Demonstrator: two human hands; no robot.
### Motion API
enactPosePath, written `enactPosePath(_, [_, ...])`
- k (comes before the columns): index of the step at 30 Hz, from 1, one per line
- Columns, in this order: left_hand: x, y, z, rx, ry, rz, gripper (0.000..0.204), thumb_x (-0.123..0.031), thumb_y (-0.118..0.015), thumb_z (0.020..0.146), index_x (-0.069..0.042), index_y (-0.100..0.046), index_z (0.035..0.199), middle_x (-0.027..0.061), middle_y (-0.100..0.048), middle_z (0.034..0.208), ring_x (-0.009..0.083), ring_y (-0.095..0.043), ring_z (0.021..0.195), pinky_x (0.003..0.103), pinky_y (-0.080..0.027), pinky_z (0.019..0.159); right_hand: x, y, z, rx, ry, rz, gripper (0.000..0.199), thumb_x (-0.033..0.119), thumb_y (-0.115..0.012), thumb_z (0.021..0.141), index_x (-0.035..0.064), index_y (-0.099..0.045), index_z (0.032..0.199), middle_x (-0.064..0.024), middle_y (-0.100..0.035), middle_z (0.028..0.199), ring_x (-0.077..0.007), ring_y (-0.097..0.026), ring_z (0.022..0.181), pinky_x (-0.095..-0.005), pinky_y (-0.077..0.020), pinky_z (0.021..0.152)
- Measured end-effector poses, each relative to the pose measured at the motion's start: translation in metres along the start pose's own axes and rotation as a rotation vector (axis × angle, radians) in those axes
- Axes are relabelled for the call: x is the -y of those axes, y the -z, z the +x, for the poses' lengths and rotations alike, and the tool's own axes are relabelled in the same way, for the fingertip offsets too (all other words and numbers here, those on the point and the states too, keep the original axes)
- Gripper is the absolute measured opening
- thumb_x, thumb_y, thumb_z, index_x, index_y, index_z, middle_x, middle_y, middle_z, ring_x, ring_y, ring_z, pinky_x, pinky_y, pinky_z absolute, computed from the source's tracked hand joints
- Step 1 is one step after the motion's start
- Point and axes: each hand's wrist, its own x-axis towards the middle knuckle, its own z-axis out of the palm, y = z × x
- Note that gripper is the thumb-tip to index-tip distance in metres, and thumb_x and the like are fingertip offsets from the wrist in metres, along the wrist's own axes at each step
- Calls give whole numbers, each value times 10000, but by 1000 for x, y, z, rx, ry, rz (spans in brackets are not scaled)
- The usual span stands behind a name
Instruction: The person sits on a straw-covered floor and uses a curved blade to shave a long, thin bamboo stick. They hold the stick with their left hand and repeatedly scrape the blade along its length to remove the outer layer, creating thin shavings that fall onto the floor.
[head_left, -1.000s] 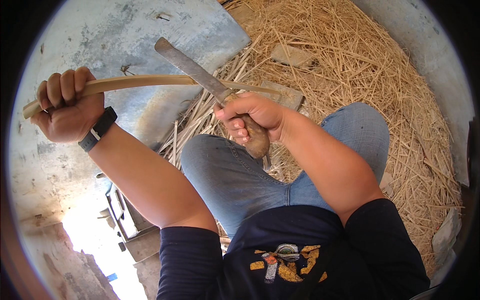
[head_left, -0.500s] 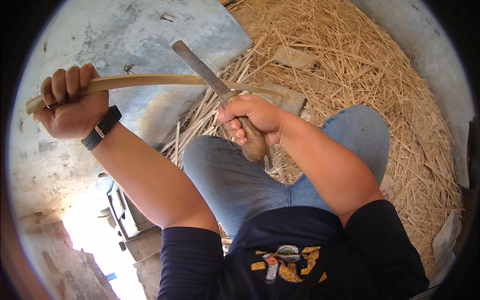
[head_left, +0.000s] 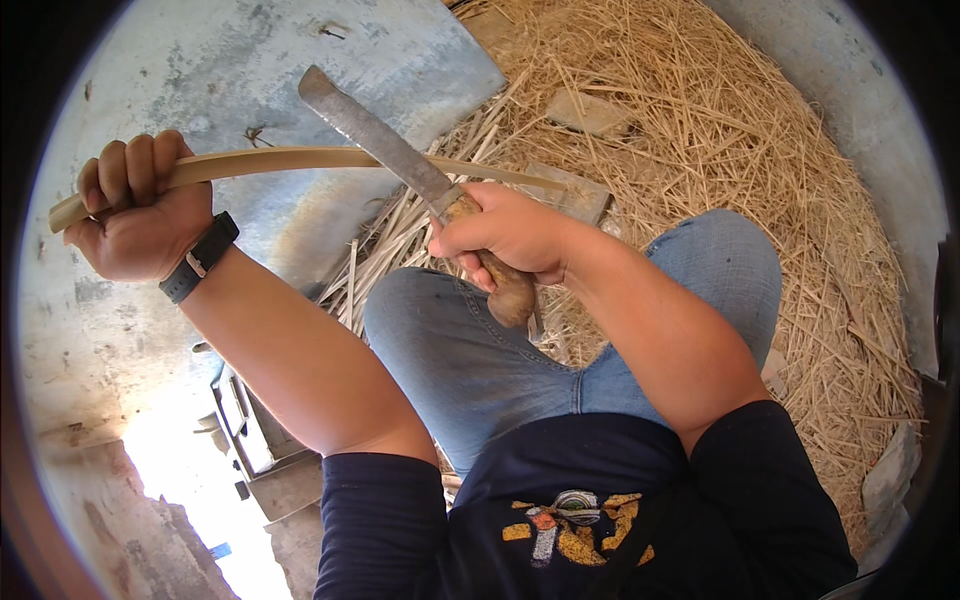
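My left hand (head_left: 145, 215) is raised at the far left, its fingers wrapped around the thick end of a long, pale bamboo strip (head_left: 275, 161). The strip bows gently to the right and its far end reaches a small flat board (head_left: 583, 205) on the floor. In front of my knees, my right hand (head_left: 515, 235) grips the wooden handle of a large knife (head_left: 380, 138). Its blade points up and left, crossing the strip near the middle. Whether blade and strip touch, I cannot tell.
Straw-like shavings (head_left: 700, 130) cover the floor at the right. Split strips (head_left: 385, 255) lie beside my left knee (head_left: 420, 320). A bluish wall (head_left: 300, 60) stands at the upper left, another at the far right. A box-like object (head_left: 275, 480) sits below my left forearm.
The knife's tip has swung left and slightly up, and its blade now shows a broader face. My right wrist has turned with it. My left hand and the strip have barely moved.
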Motion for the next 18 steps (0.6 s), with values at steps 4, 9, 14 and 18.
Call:
enactPosePath(4, [-1, 0, -2, -111, -53, 115, 664, -730, -283, 1012, -191, -450, 662, -61, -304, 536, 108, -206, 456, 276, -187, 490, 8, -6, -4, -283, 102, -565, 303, 131, -681, 886, -8, -596, 1141, -60, -571, 652, -151, -601, 510, -319, -494, 465])
enactPosePath(9, [-4, 7, -3, -2, 17, -4, 664, -722, -280, 1014, -195, -434, 641, -62, -297, 536, 112, -199, 461, 277, -195, 498, 11, 4, -7, -395, 163, -898, 480, 147, -675, 864, -19, -568, 1301, -169, -628, 724, -265, -675, 590, -389, -529, 505])
enactPosePath(14, [-4, 8, -1, -18, 19, -5, 662, -724, -268, 1015, -206, -419, 630, -70, -274, 537, 113, -189, 473, 291, -211, 504, 2, 22, 0, -534, 177, -1242, 428, 163, -689, 847, -29, -592, 1217, -255, -694, 881, -399, -712, 798, -471, -566, 702])
enactPosePath(18, [-6, 15, -3, 59, 45, -63, 664, -732, -269, 1009, -211, -416, 624, -81, -287, 535, 112, -200, 471, 295, -218, 505, 13, 12, -9, -453, 122, -1143, 372, 134, -681, 854, -47, -597, 1167, -272, -698, 915, -436, -702, 884, -498, -557, 797])
